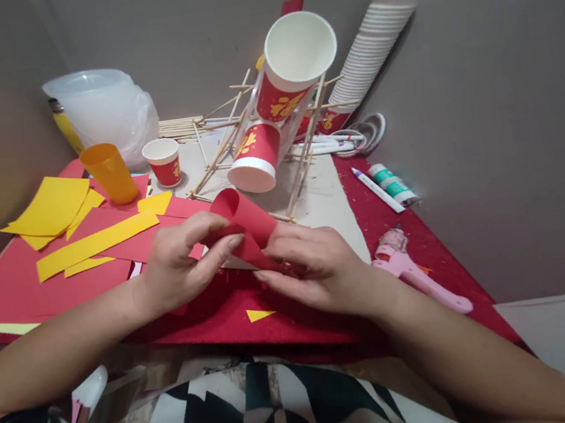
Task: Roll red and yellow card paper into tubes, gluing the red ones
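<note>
Both my hands hold a piece of red paper (pixel 244 221) rolled into a cone, its open mouth pointing up and away. My left hand (pixel 182 261) pinches the cone's left side between thumb and fingers. My right hand (pixel 313 264) grips the narrow lower end, fingers closed round it. They work above a red felt mat (pixel 235 317) at the table's near edge. Just behind the cone stands a frame of wooden sticks (pixel 227 141) carrying two red-and-white paper cups (pixel 291 66).
Yellow paper strips (pixel 96 244) and red sheets lie left. An orange cup (pixel 110 172), a small red cup (pixel 164 160) and a plastic bag (pixel 106 111) sit behind. A cup stack (pixel 369 52), glue tube (pixel 391 182), marker (pixel 377 190) and pink glue gun (pixel 411 269) lie right.
</note>
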The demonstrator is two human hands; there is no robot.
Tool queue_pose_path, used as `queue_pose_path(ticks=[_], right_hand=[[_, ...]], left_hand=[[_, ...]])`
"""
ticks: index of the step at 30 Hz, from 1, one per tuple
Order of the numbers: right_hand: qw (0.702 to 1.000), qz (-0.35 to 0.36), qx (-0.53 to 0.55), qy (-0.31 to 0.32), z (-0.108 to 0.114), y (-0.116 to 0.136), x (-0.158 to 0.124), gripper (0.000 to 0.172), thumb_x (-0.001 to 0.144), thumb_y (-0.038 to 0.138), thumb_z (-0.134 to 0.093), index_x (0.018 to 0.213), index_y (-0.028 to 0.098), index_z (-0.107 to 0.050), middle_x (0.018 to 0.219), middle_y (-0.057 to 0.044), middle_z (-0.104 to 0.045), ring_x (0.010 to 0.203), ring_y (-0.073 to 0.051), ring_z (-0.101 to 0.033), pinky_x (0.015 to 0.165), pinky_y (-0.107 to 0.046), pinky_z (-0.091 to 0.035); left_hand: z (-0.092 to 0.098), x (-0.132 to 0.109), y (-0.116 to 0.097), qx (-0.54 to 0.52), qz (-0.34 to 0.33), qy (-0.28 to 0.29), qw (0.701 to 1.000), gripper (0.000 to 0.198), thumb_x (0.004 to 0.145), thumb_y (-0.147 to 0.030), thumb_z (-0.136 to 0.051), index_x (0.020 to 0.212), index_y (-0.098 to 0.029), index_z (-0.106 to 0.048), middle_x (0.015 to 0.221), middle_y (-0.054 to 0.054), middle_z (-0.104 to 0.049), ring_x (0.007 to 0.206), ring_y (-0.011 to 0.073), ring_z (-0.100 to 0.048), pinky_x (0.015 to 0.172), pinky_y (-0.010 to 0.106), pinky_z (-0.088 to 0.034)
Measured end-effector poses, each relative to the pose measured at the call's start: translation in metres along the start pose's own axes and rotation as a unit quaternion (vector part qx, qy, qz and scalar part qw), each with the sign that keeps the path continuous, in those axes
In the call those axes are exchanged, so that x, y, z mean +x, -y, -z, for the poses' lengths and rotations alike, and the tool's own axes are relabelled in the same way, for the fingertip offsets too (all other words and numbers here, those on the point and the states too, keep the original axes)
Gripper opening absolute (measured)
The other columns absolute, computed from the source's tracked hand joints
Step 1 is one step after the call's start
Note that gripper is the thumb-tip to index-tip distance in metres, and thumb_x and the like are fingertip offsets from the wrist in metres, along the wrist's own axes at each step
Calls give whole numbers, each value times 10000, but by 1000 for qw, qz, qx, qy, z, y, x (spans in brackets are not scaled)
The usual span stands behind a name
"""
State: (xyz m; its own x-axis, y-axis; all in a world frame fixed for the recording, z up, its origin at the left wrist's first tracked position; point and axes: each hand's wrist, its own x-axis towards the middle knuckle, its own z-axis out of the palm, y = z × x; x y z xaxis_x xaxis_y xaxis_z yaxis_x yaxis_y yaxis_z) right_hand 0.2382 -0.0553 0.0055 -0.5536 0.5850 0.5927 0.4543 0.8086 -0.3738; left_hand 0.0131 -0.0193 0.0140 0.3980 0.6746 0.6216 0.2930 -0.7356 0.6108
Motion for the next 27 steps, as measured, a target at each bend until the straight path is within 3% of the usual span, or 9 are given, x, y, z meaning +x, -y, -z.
queue_pose_path(ticks=[6,11,16,21,24,27], right_hand=[[991,-102,35,-84,3,1,0,118,901,174,-650,793,207,-613,710,3,-595,633,-120,-539,591,-256,-415],[945,-255,128,-160,-3,5,3,165,858,273,-712,742,211,-612,646,31,-569,562,-100,-485,518,-241,-375],[891,-333,225,-213,-4,7,8,299,733,346,-829,739,221,-557,633,51,-531,548,-86,-440,489,-215,-364],[835,-394,348,-165,-7,3,10,423,676,500,-865,872,217,-619,630,55,-550,542,-90,-458,478,-210,-358],[828,-388,378,-142,-13,1,7,426,682,497,-876,935,216,-680,656,54,-542,573,-92,-465,520,-221,-378],[830,-365,388,-165,-21,-1,2,341,700,421,-886,930,228,-724,666,55,-511,604,-96,-456,582,-237,-402]], left_hand=[[0,4,-4,-120,117,-45,985,147,882,-334,-726,809,-218,-674,679,-7,-700,587,146,-670,580,255,-543],[-2,8,-4,-228,184,-60,954,243,823,-415,-791,826,-215,-653,688,-23,-713,551,151,-691,548,259,-582],[-2,12,-7,-252,180,-100,946,297,783,-434,-829,802,-199,-648,648,-34,-696,528,126,-675,562,244,-607],[-4,13,-9,-249,130,-130,951,299,785,-412,-833,787,-182,-642,606,-37,-695,487,109,-665,516,203,-592],[-6,13,-6,-242,108,-135,955,318,783,-423,-832,774,-180,-627,597,-35,-693,465,112,-664,483,197,-583],[-7,13,-4,-248,117,-129,953,315,784,-412,-832,777,-179,-620,599,-36,-686,464,124,-669,485,218,-599]])
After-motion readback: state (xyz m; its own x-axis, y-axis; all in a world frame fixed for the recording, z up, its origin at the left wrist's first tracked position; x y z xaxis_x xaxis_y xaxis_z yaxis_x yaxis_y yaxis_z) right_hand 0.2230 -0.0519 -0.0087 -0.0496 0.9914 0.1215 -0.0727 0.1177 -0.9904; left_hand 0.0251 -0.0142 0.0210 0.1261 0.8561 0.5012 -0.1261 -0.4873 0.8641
